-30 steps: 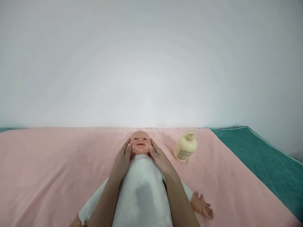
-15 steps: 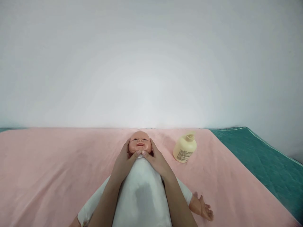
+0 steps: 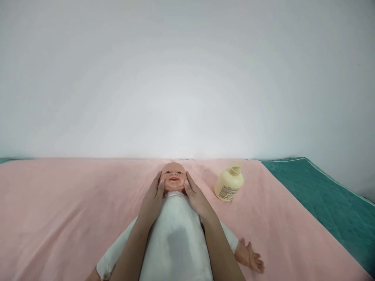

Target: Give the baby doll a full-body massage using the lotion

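Note:
A baby doll (image 3: 177, 230) in white clothes lies on its back, head away from me and arms spread out to the sides. Its head (image 3: 174, 177) is held between my two palms. My left hand (image 3: 152, 201) cups the doll's left-of-view cheek, with the thumb along the side of its face. On the other cheek, my right hand (image 3: 197, 197) mirrors this, its thumb near the corner of the jaw. My fingers curve round the sides of the head, and their tips are partly hidden. Both forearms pass over the doll's arms.
To the right of the doll's head stands a pale yellow pump bottle (image 3: 229, 183) with a printed label. Under everything is a pink sheet (image 3: 73, 207), slightly wrinkled. A green quilted cover (image 3: 316, 199) shows at the right. Behind rises a plain white wall (image 3: 181, 78).
Both thumbs have moved outward from the doll's chin to the sides of its cheeks, uncovering the chin and lacy collar. The fingers stay beside the head; the bottle has not moved.

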A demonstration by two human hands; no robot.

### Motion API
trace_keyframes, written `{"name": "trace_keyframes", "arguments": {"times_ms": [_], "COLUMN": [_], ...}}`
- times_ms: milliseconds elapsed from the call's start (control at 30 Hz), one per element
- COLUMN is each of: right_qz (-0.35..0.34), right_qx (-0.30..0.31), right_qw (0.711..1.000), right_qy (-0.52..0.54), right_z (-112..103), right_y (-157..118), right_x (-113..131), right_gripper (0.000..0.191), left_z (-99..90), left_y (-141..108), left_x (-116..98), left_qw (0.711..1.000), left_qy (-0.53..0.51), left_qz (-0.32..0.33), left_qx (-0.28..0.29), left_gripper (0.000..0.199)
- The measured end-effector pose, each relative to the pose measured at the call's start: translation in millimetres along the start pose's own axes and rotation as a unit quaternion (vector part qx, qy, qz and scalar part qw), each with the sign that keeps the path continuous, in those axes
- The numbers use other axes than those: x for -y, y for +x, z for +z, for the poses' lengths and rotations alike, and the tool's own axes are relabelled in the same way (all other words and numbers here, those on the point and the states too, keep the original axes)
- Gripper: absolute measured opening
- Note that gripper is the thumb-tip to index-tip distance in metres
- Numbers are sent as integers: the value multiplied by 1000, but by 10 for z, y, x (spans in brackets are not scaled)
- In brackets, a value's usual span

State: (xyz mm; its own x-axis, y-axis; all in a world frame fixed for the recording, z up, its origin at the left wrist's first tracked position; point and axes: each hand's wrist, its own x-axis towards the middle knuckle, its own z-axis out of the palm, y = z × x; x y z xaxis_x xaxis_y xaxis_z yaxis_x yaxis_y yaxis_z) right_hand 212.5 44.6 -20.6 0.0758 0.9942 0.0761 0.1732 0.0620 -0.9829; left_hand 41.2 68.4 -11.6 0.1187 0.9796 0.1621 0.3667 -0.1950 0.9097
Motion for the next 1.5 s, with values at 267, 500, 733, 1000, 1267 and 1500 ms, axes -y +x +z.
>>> {"name": "trace_keyframes", "arguments": {"times_ms": [267, 500, 733, 1000, 1267, 1500], "right_qz": [26, 36, 12, -8, -3, -64], "right_qx": [-6, 2, -6, -23, -34, -120], "right_qw": [999, 997, 996, 999, 996, 979], "right_qy": [-25, -70, -91, -45, -84, -152], "right_z": [16, 27, 36, 31, 45, -59], "right_y": [-105, -132, -115, -57, -108, -405], "right_x": [233, 247, 185, 54, 190, 647], "right_gripper": [84, 93, 87, 88, 79, 65], "left_z": [-19, 32, 3, -52, -54, -144], "left_y": [0, 35, -4, -6, 52, -60], "left_x": [-66, 9, -48, 15, 69, -227], "left_qw": [1000, 995, 997, 998, 998, 997], "left_qy": [-28, -86, -67, -9, -58, -1], "left_qz": [-14, -43, -19, -16, 11, 45], "left_qx": [3, 35, 34, 52, 8, -58], "left_gripper": [62, 88, 75, 70, 61, 70]}}
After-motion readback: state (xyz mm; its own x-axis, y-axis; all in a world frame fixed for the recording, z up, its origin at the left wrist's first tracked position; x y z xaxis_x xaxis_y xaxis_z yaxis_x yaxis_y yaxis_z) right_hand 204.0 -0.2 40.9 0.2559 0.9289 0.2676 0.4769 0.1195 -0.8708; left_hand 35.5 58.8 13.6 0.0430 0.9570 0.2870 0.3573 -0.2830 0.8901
